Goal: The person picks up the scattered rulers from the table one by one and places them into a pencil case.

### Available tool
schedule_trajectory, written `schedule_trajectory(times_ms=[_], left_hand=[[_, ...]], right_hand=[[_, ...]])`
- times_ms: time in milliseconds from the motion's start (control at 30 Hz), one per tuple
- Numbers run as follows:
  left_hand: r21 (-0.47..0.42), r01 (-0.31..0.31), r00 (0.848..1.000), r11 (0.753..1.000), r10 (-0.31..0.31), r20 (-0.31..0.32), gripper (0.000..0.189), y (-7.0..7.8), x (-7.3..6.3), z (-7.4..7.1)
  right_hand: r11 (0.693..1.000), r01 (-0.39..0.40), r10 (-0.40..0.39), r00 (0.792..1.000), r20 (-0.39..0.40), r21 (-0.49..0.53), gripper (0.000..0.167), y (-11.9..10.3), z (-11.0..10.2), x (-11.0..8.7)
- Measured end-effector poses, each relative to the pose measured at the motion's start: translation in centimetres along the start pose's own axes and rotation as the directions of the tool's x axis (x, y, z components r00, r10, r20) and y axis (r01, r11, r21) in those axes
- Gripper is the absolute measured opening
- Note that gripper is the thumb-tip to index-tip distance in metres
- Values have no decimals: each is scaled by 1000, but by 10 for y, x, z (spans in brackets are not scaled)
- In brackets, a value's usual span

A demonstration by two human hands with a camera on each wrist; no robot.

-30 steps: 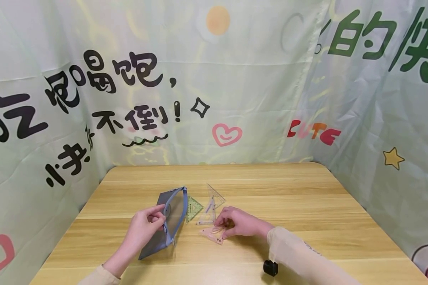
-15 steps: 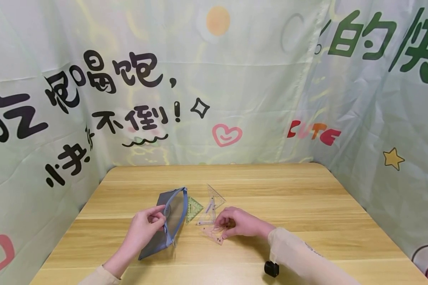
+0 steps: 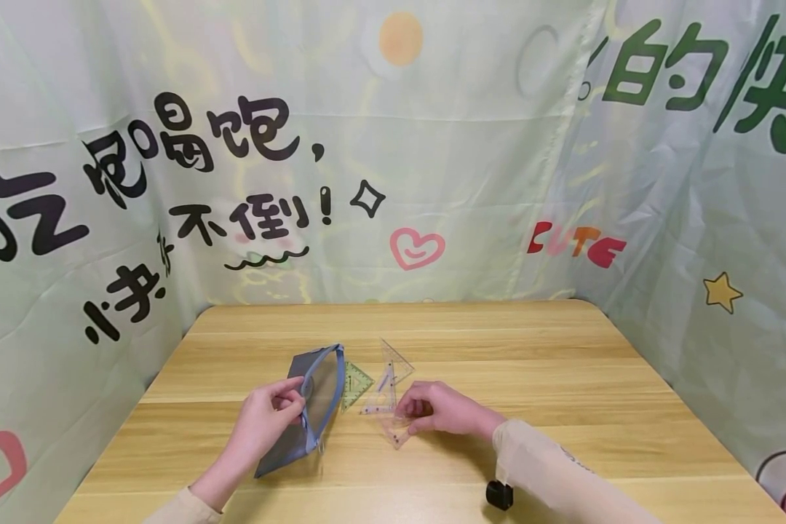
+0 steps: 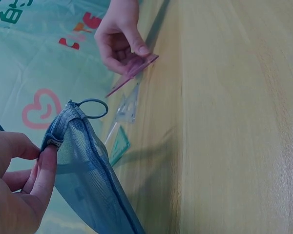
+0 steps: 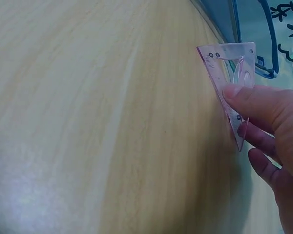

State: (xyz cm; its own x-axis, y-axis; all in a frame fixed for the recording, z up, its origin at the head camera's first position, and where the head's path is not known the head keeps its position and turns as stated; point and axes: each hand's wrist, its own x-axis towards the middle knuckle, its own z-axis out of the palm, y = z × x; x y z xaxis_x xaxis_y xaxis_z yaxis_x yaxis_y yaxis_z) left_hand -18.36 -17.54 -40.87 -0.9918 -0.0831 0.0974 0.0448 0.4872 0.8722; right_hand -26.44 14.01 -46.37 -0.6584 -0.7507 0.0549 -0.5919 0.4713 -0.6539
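Observation:
My left hand [image 3: 271, 411] pinches the rim of a blue-grey mesh zip pouch [image 3: 283, 442], which is tilted with its mouth gaping toward the right. In the left wrist view, thumb and fingers grip a tab near the pouch's zip ring [image 4: 94, 108]. A pink see-through set square [image 5: 217, 73] is held between thumb and fingers of my right hand [image 3: 442, 409], just above the table. Beside the pouch's mouth lies a green set square [image 3: 356, 386]. Two clear set squares, one with purple marks [image 3: 378, 409] and one farther back [image 3: 401, 362], lie partly overlapping.
The wooden table [image 3: 498, 349] has printed fabric curtains [image 3: 471, 160] along its back and both sides. A small black device [image 3: 499, 495] sits by the right sleeve [image 3: 550, 466].
The pink set square has turned in my right hand and tilts more steeply, its lower corner pointing toward me. My left hand and the pouch hold still.

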Motion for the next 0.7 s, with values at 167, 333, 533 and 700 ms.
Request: schedule_trajectory(times_ms=[167,333,533,700], left_hand=[[-3,2,1000,1000,-2,0,38,0,0,0],[-2,2,1000,1000,-2,-1,38,0,0,0],[-1,3,1000,1000,-3,1,39,0,0,0],[-12,6,1000,1000,-6,2,39,0,0,0]], right_hand=[[999,-2,1,1000,16,52,21,1,-1,1],[996,-27,25,999,28,84,18,-1,-2,1],[996,-47,45,999,22,81,17,-2,-4,1],[994,-45,45,999,1,97,16,-4,-6,2]])
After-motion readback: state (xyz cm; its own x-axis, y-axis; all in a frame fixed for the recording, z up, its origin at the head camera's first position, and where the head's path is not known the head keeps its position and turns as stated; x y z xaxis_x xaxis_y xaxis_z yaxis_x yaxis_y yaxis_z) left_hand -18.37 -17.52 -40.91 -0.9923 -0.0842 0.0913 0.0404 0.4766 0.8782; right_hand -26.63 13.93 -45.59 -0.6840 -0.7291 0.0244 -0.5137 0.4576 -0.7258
